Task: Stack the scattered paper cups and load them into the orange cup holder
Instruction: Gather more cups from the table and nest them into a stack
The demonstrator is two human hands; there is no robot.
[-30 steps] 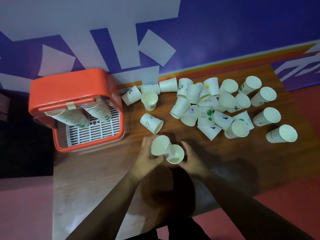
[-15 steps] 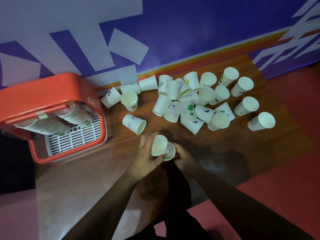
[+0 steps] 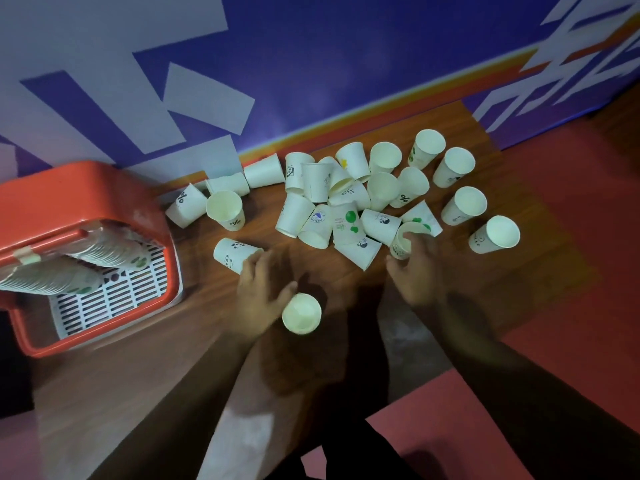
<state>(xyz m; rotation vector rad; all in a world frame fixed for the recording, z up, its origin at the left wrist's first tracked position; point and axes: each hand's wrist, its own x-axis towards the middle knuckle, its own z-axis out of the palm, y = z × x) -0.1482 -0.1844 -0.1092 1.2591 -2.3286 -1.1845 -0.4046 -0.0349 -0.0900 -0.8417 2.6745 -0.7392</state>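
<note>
1. The brown wooden worktop runs along a blue and white wall, and white paper cups lie scattered over its far half.
2. The orange plastic cup holder sits at the worktop's left edge, against the wall. Two rows of stacked paper cups lie on their sides inside it, over a white slotted grille.
3. The left hand reaches across the near middle of the worktop. Its fingers touch a panda-printed paper cup lying on its side, while an upright white paper cup stands against its thumb side; I cannot tell whether it grips either one.
4. The right hand reaches into the near edge of the cup pile, fingers curled around the rim of a tilted white paper cup.
5. The main pile of loose paper cups fills the far middle of the worktop, mostly tipped over.
6. Five more cups lie apart toward the far right corner.
</note>
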